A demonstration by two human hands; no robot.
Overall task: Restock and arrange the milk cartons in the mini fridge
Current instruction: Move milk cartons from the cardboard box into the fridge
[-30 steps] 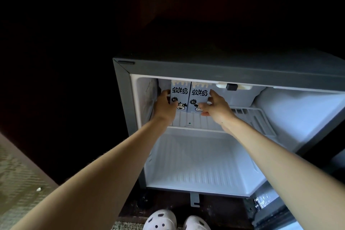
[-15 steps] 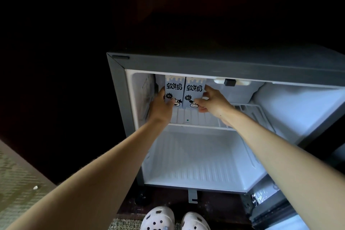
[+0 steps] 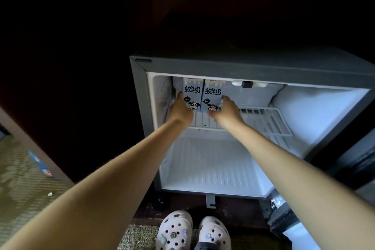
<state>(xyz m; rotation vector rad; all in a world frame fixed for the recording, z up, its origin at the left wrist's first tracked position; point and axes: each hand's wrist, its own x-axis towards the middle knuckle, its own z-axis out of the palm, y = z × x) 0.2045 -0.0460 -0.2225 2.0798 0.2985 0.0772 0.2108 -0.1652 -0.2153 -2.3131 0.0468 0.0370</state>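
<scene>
Head view, looking down into an open fridge (image 3: 140, 95). Two cartons are standing upright & side by side, touching, at the L end of the wire shelf (image 3: 261, 118), close under the fridge's top edge. Their printed fronts w/ cow faces are facing the camera. The L carton (image 3: 191, 91) is sitting near the L inner wall. The R carton (image 3: 213, 92) is sitting just L of the black knob (image 3: 247, 84) on the ceiling strip. The L hand (image 3: 180, 112) is gripping the L carton: fingers are wrapping its outer L side, thumb is lying by the lower front. The R hand (image 3: 228, 114) is gripping the R carton likewise, fingers curling on its outer R side, thumb tucking at the btm front corner. Both arms are reaching forward, bare. Whether the cartons' bases are resting fully on the shelf cannot be told, since the hands are covering them. The shelf is extending R to the far wall. Below it the lower compartment (image 3: 213, 172) is showing a ribbed white floor. The door (image 3: 284, 217) is hanging open at lower R, only partly in frame. Two pale clogs (image 3: 174, 231) are standing before the fridge. Patterned carpet (image 3: 22, 172) is running along the L. The area above & L of the fridge is too dark to read.
</scene>
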